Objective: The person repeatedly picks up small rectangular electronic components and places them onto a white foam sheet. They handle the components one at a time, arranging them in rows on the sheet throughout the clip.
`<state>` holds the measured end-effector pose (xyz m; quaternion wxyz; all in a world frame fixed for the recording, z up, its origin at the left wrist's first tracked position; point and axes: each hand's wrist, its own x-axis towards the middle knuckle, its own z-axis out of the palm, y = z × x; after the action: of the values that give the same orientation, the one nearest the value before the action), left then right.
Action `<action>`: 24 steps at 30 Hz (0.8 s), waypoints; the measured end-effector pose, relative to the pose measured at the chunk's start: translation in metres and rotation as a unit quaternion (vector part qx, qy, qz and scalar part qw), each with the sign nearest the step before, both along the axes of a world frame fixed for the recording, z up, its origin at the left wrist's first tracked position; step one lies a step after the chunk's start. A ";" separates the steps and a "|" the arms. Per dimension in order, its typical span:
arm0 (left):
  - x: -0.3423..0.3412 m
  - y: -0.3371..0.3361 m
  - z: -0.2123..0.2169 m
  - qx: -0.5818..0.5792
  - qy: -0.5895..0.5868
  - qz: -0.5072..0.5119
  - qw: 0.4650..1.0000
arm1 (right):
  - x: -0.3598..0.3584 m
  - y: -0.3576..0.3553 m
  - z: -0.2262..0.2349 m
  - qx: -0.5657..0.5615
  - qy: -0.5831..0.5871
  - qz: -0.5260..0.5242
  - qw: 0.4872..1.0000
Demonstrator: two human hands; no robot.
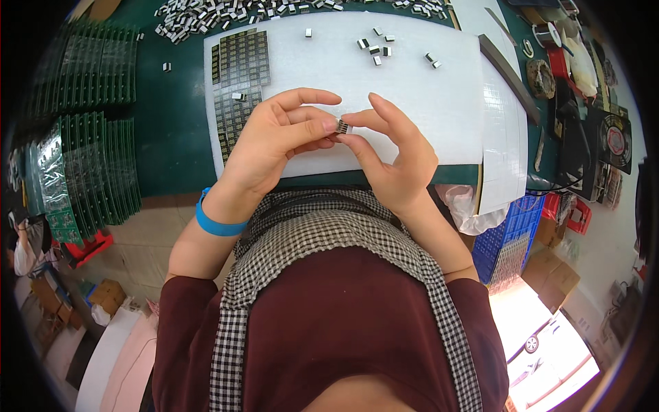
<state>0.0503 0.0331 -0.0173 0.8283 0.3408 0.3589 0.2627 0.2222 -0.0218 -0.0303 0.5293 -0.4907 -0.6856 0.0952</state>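
Note:
My left hand (271, 134) and my right hand (398, 154) meet over the near middle of a white foam sheet (425, 117). Between their fingertips is a small black-and-white block (344, 126) with a row of light stripes or pins on its face. Thumb and fingers of the left hand pinch one side of it; the right thumb and index finger grip the other. Left of them lies a sheet of small dark labels (240, 58), some of its spaces bare. One similar block (239, 97) rests on that label sheet. Several loose blocks (374, 50) lie farther back on the foam.
A large pile of similar blocks (199, 22) covers the table's back edge. Racked green circuit boards (86, 172) stand at the left. A dark grey bar (508, 79) borders the foam's right side, near a solder spool (547, 34). A blue crate (511, 230) stands below the table.

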 end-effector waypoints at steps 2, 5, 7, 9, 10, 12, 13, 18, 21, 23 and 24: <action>0.002 -0.002 -0.001 -0.007 0.000 0.000 1.000 | 0.001 -0.003 0.000 -0.009 0.009 0.000 1.000; 0.006 -0.006 -0.001 -0.029 -0.030 -0.002 0.999 | 0.001 -0.005 -0.001 -0.011 0.040 0.004 0.999; 0.008 -0.007 0.000 -0.041 -0.047 -0.006 0.998 | 0.004 -0.008 -0.004 -0.027 0.040 0.028 0.998; 0.009 -0.008 -0.001 -0.045 -0.056 -0.012 0.997 | 0.006 -0.009 -0.005 -0.042 0.036 0.041 0.998; 0.008 -0.009 -0.004 -0.041 -0.057 -0.008 0.997 | 0.005 -0.008 -0.004 -0.049 0.032 0.042 0.997; 0.007 -0.009 -0.009 -0.032 -0.060 0.000 0.998 | 0.005 -0.008 0.000 -0.049 0.006 0.035 0.998; 0.007 -0.009 -0.009 -0.020 -0.051 -0.003 0.999 | 0.004 -0.009 0.004 -0.043 -0.017 0.028 0.999; 0.011 -0.010 0.000 0.087 0.014 -0.029 0.996 | 0.005 -0.011 0.005 -0.019 -0.059 0.035 0.997; 0.010 -0.001 0.010 0.199 0.073 -0.016 0.977 | 0.006 -0.018 0.009 -0.043 -0.013 0.023 0.999; 0.005 0.027 0.010 0.423 0.297 0.103 0.850 | 0.015 -0.029 0.007 -0.077 0.040 -0.015 0.996; -0.004 0.048 0.008 0.507 0.343 0.104 0.784 | 0.025 -0.038 0.009 -0.099 0.066 -0.038 0.992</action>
<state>0.0465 0.0814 -0.0097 0.3260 0.7400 0.4673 0.3573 0.2476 -0.0600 -0.0210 0.5256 -0.5588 -0.6173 0.1742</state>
